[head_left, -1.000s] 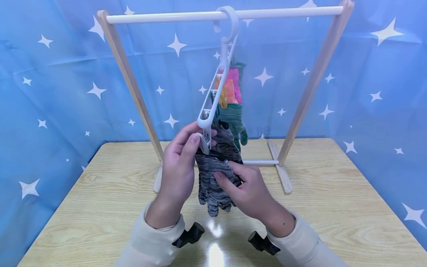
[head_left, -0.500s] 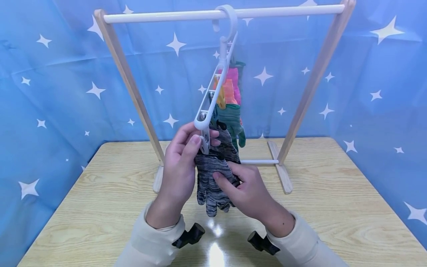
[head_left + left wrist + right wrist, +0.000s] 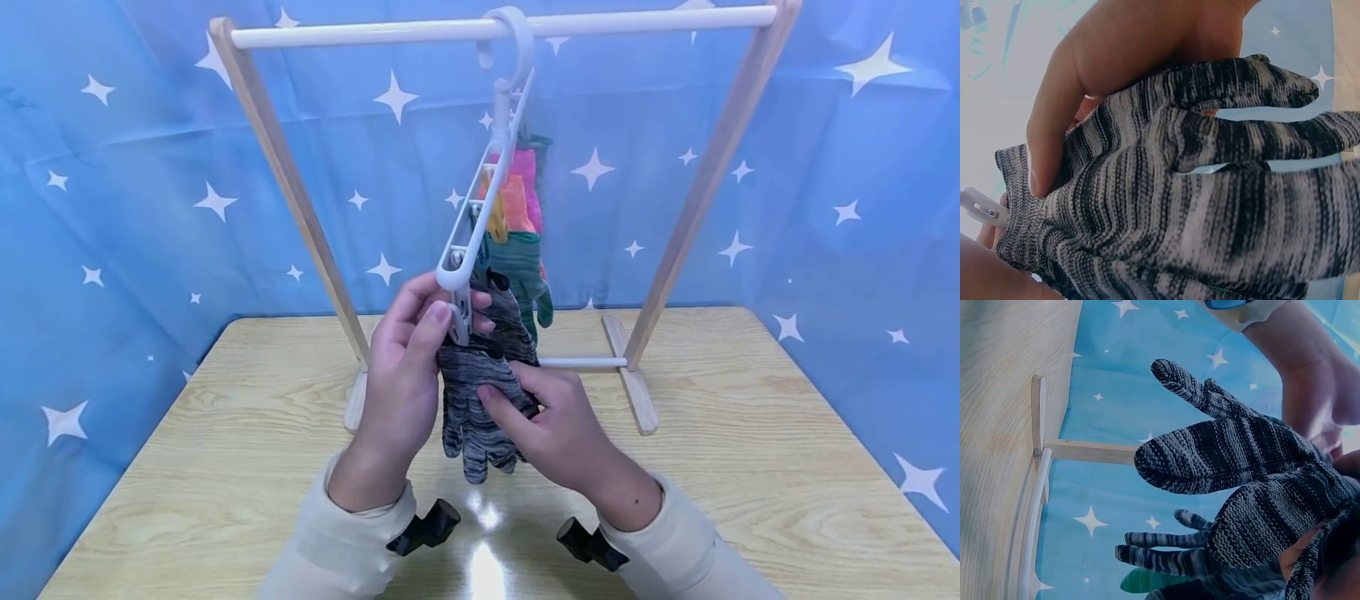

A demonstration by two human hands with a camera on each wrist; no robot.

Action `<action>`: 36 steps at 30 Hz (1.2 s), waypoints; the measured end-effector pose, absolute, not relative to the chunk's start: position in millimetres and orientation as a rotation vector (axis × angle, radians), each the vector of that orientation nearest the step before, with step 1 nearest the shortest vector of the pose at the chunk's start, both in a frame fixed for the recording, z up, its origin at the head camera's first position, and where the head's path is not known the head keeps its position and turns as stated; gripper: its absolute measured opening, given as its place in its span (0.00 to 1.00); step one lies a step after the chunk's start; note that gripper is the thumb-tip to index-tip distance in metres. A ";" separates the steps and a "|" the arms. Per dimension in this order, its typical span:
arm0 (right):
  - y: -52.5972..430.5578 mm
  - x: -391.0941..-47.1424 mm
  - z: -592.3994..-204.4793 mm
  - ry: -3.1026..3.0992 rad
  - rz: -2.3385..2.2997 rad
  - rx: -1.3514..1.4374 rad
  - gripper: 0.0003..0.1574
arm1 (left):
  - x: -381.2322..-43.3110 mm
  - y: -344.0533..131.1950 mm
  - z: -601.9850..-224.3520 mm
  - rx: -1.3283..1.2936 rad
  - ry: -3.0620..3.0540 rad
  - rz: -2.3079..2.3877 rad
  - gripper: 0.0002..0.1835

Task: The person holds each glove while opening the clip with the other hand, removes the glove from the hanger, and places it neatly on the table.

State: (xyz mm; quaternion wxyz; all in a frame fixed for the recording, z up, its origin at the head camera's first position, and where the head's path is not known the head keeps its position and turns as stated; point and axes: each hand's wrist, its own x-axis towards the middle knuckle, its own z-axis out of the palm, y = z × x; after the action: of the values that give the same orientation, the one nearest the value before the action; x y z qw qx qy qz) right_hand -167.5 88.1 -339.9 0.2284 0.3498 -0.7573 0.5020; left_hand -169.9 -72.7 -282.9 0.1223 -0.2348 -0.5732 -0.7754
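Note:
My left hand [image 3: 401, 379] pinches a white clothes peg [image 3: 460, 323] at the near end of the white hanger [image 3: 480, 229]. Just under the peg is the cuff of a black-and-grey knit glove [image 3: 465, 383], its fingers pointing down. My right hand [image 3: 558, 421] holds this glove by its side, thumb in front. The left wrist view shows the right thumb [image 3: 1047, 144] across the ribbed cuff, beside the peg [image 3: 985, 207]. Behind hangs a similar striped glove [image 3: 513, 312], also seen in the right wrist view beyond the held glove [image 3: 1260, 512].
The hanger hooks over the white rail [image 3: 360, 33] of a wooden-legged rack. Farther along it hang a green glove [image 3: 517, 258], an orange cloth item [image 3: 517, 204] and a pink one [image 3: 527, 171], with a yellow peg [image 3: 497, 223]. Below is a wood-grain table [image 3: 247, 467].
The hanger's near end, with the peg and glove, has shifted slightly left since the first frame, and has stayed nearly still since. Both hands keep their hold.

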 end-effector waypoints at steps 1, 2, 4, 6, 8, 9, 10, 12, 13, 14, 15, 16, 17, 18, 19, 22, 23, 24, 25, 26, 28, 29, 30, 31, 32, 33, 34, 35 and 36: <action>88.0 -167.6 -339.9 -2.084 1.384 0.963 0.08 | -169.8 -72.7 -282.6 -0.684 -1.674 -2.263 0.18; 87.8 -167.6 -339.9 -2.083 1.387 0.966 0.08 | -169.8 -72.7 -282.4 -0.681 -1.672 -2.268 0.18; 88.2 -167.9 -340.1 -2.081 1.386 0.972 0.08 | -169.9 -72.3 -281.9 -0.677 -1.666 -2.279 0.18; 88.6 -167.8 -340.0 -2.085 1.390 0.973 0.08 | -169.8 -71.9 -281.4 -0.673 -1.663 -2.290 0.18; 88.3 -168.0 -340.6 -2.083 1.388 0.981 0.08 | -169.5 -72.3 -281.3 -0.670 -1.664 -2.294 0.17; 88.3 -168.1 -341.0 -2.084 1.386 0.982 0.08 | -169.3 -72.5 -281.1 -0.672 -1.666 -2.293 0.17; 88.2 -168.2 -341.1 -2.085 1.384 0.985 0.08 | -169.3 -72.6 -281.0 -0.674 -1.666 -2.292 0.17; 88.3 -168.5 -341.5 -2.083 1.374 0.987 0.08 | -169.1 -72.7 -280.4 -0.678 -1.669 -2.285 0.16; 88.3 -168.7 -341.5 -2.080 1.366 0.987 0.08 | -169.2 -72.7 -280.4 -0.678 -1.672 -2.279 0.16; 88.3 -168.9 -341.5 -2.084 1.358 0.985 0.07 | -169.2 -72.8 -280.2 -0.680 -1.674 -2.273 0.16; 88.3 -169.0 -341.4 -2.086 1.350 0.981 0.07 | -169.3 -72.8 -280.1 -0.681 -1.677 -2.266 0.16; 88.1 -169.2 -341.4 -2.085 1.338 0.980 0.07 | -169.3 -72.8 -280.0 -0.682 -1.680 -2.259 0.16; 88.1 -169.4 -341.5 -2.083 1.328 0.979 0.07 | -169.3 -72.9 -279.9 -0.682 -1.682 -2.254 0.17; 88.0 -169.5 -341.6 -2.082 1.319 0.979 0.07 | -169.4 -73.0 -280.1 -0.683 -1.683 -2.249 0.17; 87.8 -169.8 -341.8 -2.081 1.313 0.981 0.07 | -169.6 -73.1 -280.5 -0.682 -1.681 -2.251 0.17; 87.2 -170.1 -342.1 -2.076 1.305 0.992 0.07 | -169.9 -73.4 -281.1 -0.686 -1.663 -2.266 0.17; 87.0 -170.4 -342.5 -2.069 1.301 0.997 0.07 | -169.7 -73.5 -281.0 -0.690 -1.657 -2.270 0.17; 86.8 -170.5 -342.4 -2.063 1.294 1.002 0.06 | -169.6 -73.6 -280.9 -0.694 -1.651 -2.273 0.17; 86.6 -170.9 -342.6 -2.059 1.286 1.004 0.06 | -169.5 -73.8 -280.8 -0.699 -1.647 -2.275 0.17; 86.4 -171.1 -342.7 -2.053 1.272 1.006 0.05 | -169.1 -74.0 -280.5 -0.704 -1.645 -2.275 0.16; 86.2 -171.7 -343.4 -2.040 1.249 1.013 0.04 | -168.6 -74.3 -280.0 -0.712 -1.645 -2.271 0.16; 86.1 -171.9 -343.6 -2.037 1.241 1.014 0.03 | -168.5 -74.4 -280.1 -0.713 -1.646 -2.271 0.16; 86.0 -172.0 -343.7 -2.035 1.234 1.016 0.02 | -168.5 -74.5 -280.2 -0.715 -1.648 -2.269 0.17; 86.0 -172.2 -344.1 -2.036 1.230 1.016 0.02 | -168.5 -74.6 -280.1 -0.719 -1.650 -2.268 0.17; 85.9 -172.2 -344.2 -2.033 1.230 1.019 0.03 | -168.6 -74.6 -280.1 -0.721 -1.651 -2.266 0.17; 85.8 -172.2 -344.3 -2.031 1.227 1.021 0.03 | -168.6 -74.7 -280.2 -0.722 -1.653 -2.266 0.17; 85.7 -172.1 -344.3 -2.031 1.223 1.021 0.04 | -168.5 -74.7 -280.2 -0.725 -1.654 -2.265 0.17; 85.6 -172.1 -344.3 -2.029 1.213 1.019 0.06 | -168.4 -74.8 -280.1 -0.727 -1.655 -2.265 0.17; 85.5 -172.0 -344.2 -2.028 1.201 1.018 0.08 | -168.2 -74.9 -280.0 -0.730 -1.656 -2.265 0.17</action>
State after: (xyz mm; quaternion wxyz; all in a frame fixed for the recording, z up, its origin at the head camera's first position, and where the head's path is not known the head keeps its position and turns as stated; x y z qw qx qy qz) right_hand -172.0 85.5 -344.2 0.2832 0.3803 -0.7576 0.4485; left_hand -168.2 -74.9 -280.0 0.1210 -0.2501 -0.5670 -0.7754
